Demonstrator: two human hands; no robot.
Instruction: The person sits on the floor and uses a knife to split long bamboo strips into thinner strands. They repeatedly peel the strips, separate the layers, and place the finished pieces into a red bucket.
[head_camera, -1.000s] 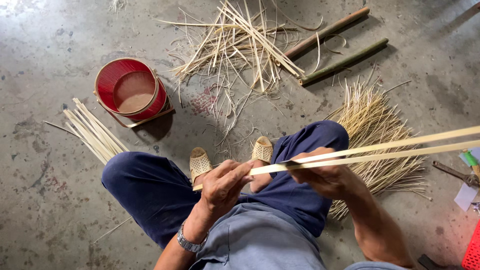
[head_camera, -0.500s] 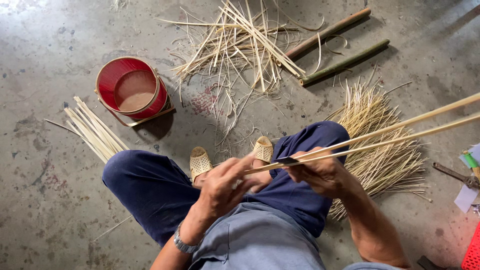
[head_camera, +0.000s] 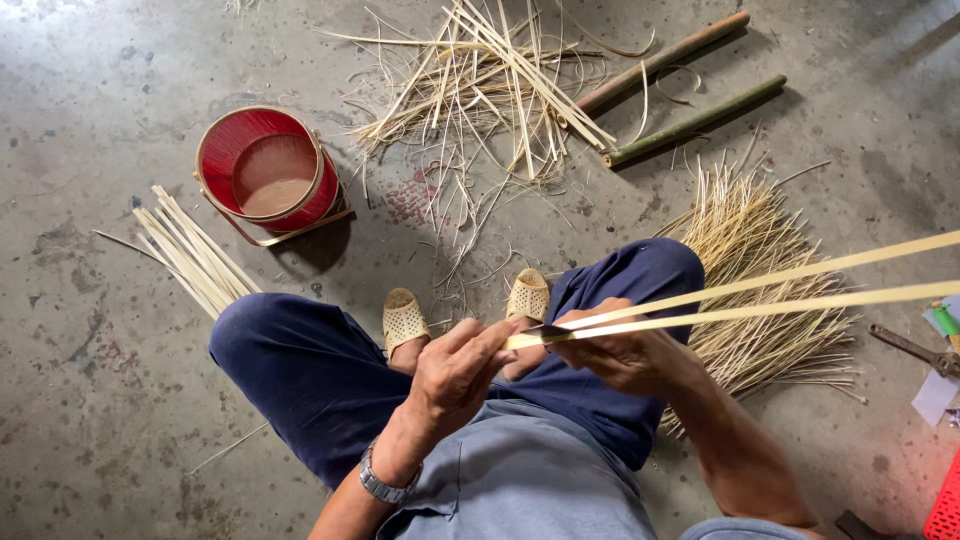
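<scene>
Seen from above, seated on a grey, stained concrete floor (head_camera: 100, 400), knees apart in dark blue trousers, feet in woven tan slippers (head_camera: 403, 320). Left hand (head_camera: 455, 370) raised before the lap, fingers curled together and pinched on the near end of a long, pale yellow, flat bamboo strip (head_camera: 760, 300). Right hand (head_camera: 620, 350) just beside it, fingers clamped on the same strip where a dark blade tip (head_camera: 548, 330) sits in the split. From there, two thin smooth halves fanning out to the right, past the frame edge, above a fan-shaped heap of fine straw-coloured bamboo slivers (head_camera: 760, 250).

Metal-link wristwatch (head_camera: 383, 485) on the left wrist. Farther left on the floor, a round red woven basket with a tan rim and handle (head_camera: 268, 172), and beside it a tidy bundle of flat pale bamboo slats (head_camera: 190, 255). At the top, a loose tangle of thin bamboo offcuts (head_camera: 480, 80), partly over two round bamboo poles (head_camera: 690, 120), one brownish, one green. At the right edge, a rusty metal tool (head_camera: 915, 348), small green and white scraps, and a red plastic crate corner (head_camera: 945, 505).
</scene>
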